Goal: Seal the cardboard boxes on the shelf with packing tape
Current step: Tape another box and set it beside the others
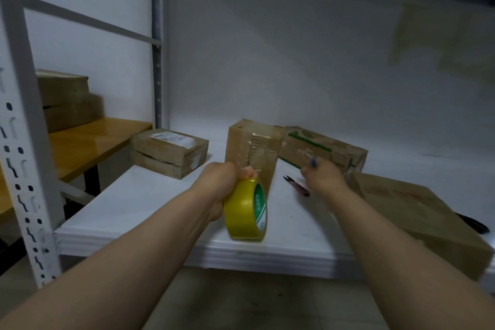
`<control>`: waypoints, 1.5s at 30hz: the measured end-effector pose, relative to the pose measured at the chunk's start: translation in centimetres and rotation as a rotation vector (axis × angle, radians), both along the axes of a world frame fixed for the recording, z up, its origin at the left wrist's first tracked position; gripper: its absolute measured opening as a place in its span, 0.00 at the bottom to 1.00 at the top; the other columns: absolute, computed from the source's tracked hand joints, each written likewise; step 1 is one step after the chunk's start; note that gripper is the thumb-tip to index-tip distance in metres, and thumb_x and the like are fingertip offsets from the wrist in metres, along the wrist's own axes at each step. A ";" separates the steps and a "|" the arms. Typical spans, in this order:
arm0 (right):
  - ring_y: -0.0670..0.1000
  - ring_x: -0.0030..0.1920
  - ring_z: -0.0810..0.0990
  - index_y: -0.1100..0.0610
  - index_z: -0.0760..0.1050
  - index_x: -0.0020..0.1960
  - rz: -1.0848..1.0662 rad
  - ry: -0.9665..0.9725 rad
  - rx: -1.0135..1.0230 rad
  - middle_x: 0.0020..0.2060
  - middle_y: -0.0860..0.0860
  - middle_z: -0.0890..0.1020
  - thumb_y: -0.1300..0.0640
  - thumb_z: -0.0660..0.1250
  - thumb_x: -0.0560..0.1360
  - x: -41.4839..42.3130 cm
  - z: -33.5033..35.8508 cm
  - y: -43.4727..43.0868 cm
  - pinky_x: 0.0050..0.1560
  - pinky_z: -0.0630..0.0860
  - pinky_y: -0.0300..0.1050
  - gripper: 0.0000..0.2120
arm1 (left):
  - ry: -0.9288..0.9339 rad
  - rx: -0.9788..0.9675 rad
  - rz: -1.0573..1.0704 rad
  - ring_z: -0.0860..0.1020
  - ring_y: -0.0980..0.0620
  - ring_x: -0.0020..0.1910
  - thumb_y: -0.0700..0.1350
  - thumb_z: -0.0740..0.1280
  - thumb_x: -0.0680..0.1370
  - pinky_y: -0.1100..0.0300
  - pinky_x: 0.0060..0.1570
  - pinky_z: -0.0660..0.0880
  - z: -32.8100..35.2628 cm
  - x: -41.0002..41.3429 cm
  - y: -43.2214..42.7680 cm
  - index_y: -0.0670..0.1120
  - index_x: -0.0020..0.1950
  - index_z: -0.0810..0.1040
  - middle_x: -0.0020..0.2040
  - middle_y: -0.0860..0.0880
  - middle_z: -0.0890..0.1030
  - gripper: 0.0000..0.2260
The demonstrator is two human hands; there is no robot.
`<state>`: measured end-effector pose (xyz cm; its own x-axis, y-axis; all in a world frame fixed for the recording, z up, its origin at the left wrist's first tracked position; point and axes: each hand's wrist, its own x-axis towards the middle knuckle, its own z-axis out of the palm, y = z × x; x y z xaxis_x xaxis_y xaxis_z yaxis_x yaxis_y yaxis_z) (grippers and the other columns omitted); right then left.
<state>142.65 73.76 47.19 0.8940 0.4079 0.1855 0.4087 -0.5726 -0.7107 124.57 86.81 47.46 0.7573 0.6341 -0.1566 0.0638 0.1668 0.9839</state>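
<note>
My left hand [223, 182] grips a roll of yellow packing tape [245, 211] above the front of the white shelf [139, 209]. Just behind the roll stands an upright cardboard box [251, 150] with clear tape down its front. My right hand [322, 178] is blurred and hovers with loose fingers, holding nothing. It is over small red-handled snips [296, 185] that lie on the shelf, and close to a green-printed box [324, 149]. A low box with a white label [168, 151] sits at the left. A large flat box [420, 222] lies at the front right, overhanging the edge.
A perforated white shelf upright [24, 169] stands at the left. Beyond it, a wooden table [88, 142] carries stacked cardboard boxes [64, 99]. A dark object [472, 224] lies behind the large box. The shelf's white back wall is close behind the boxes.
</note>
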 end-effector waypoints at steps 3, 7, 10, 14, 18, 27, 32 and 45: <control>0.60 0.64 0.76 0.59 0.67 0.73 0.086 -0.050 -0.373 0.67 0.59 0.75 0.51 0.63 0.82 1.5 -4.2 0.2 0.62 0.73 0.47 0.22 | 0.005 -0.017 -0.011 0.84 0.41 0.49 0.42 0.74 0.75 0.46 0.52 0.81 -0.2 0.1 0.4 0.42 0.60 0.80 0.52 0.41 0.84 0.14; 0.58 0.56 0.78 0.59 0.72 0.65 0.165 -0.440 -0.682 0.58 0.59 0.79 0.51 0.61 0.83 2.0 -4.6 0.7 0.49 0.71 0.47 0.15 | 0.001 -0.034 -0.024 0.84 0.40 0.49 0.42 0.74 0.75 0.43 0.56 0.80 -0.4 0.6 0.8 0.41 0.61 0.80 0.51 0.40 0.85 0.15; 0.56 0.53 0.80 0.59 0.76 0.64 0.202 -0.537 -0.924 0.56 0.57 0.80 0.63 0.58 0.82 1.2 -3.1 1.1 0.49 0.75 0.47 0.14 | 0.004 -0.024 -0.030 0.84 0.40 0.50 0.43 0.73 0.76 0.42 0.57 0.79 -0.3 1.0 1.0 0.43 0.61 0.79 0.52 0.41 0.85 0.15; 0.57 0.56 0.76 0.59 0.75 0.65 0.126 -0.498 -0.933 0.60 0.57 0.75 0.60 0.58 0.81 -0.2 -2.1 0.9 0.48 0.75 0.49 0.14 | 0.014 -0.005 -0.041 0.83 0.40 0.51 0.44 0.72 0.77 0.42 0.57 0.79 -0.1 1.2 0.9 0.45 0.64 0.78 0.54 0.42 0.84 0.15; 0.63 0.66 0.70 0.56 0.62 0.73 0.116 -0.341 -0.692 0.67 0.61 0.68 0.50 0.60 0.83 -0.2 -3.8 0.4 0.58 0.74 0.55 0.21 | 0.009 -0.007 -0.045 0.83 0.40 0.51 0.44 0.72 0.77 0.43 0.58 0.79 -0.3 1.0 0.7 0.45 0.63 0.78 0.54 0.41 0.84 0.15; 0.55 0.46 0.80 0.63 0.71 0.62 0.153 -0.241 -0.776 0.47 0.58 0.79 0.63 0.62 0.80 -3.3 -0.5 -0.8 0.43 0.74 0.45 0.11 | 0.030 -0.007 -0.084 0.82 0.45 0.46 0.42 0.69 0.80 0.50 0.51 0.80 0.4 0.6 0.7 0.41 0.55 0.83 0.49 0.43 0.85 0.07; 0.49 0.32 0.72 0.60 0.81 0.47 0.304 0.135 -0.420 0.36 0.54 0.80 0.58 0.62 0.82 -5.2 4.3 -4.4 0.31 0.68 0.42 0.11 | 0.068 -0.003 -0.098 0.82 0.41 0.54 0.42 0.69 0.79 0.45 0.58 0.79 0.9 0.8 1.1 0.43 0.63 0.79 0.56 0.41 0.84 0.13; 0.51 0.39 0.72 0.56 0.81 0.51 0.301 0.124 -0.192 0.44 0.51 0.79 0.43 0.55 0.85 -9.0 4.6 -3.0 0.43 0.71 0.46 0.22 | 0.066 -0.060 -0.172 0.81 0.40 0.55 0.40 0.68 0.79 0.41 0.62 0.75 1.2 1.0 1.6 0.46 0.59 0.80 0.55 0.41 0.83 0.10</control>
<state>133.64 70.80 51.81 0.7397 0.6726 -0.0218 0.4967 -0.5675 -0.6567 125.60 88.39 48.63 0.8402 0.4845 -0.2434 0.1609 0.2058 0.9653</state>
